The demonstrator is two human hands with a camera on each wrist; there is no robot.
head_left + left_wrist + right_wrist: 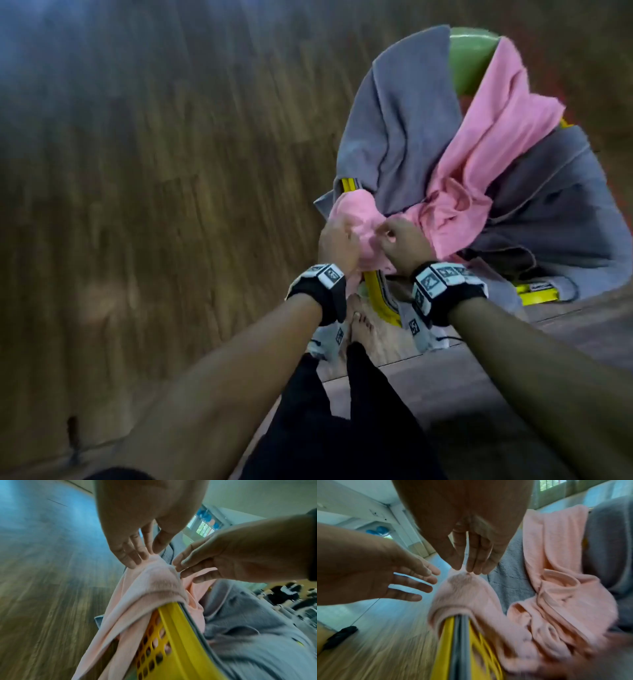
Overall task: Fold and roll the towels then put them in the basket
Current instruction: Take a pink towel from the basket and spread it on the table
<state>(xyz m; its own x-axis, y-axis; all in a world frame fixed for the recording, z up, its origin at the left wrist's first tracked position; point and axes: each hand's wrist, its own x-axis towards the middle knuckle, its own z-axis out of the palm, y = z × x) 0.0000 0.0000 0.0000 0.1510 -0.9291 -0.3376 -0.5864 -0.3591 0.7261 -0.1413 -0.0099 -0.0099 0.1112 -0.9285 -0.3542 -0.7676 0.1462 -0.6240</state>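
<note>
Fingertips of right hand [471,545] pinch pink towel [464,588].

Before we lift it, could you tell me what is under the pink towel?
The pink towel drapes over the yellow basket's rim and grey towels. Anything deeper inside is covered.

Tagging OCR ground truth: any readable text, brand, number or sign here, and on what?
No text reads legibly in any view.
Dark label on the yellow basket rim: too blurred to read.
Left wristband and right wristband: black-and-white marker patterns, not words or numbers.
</note>
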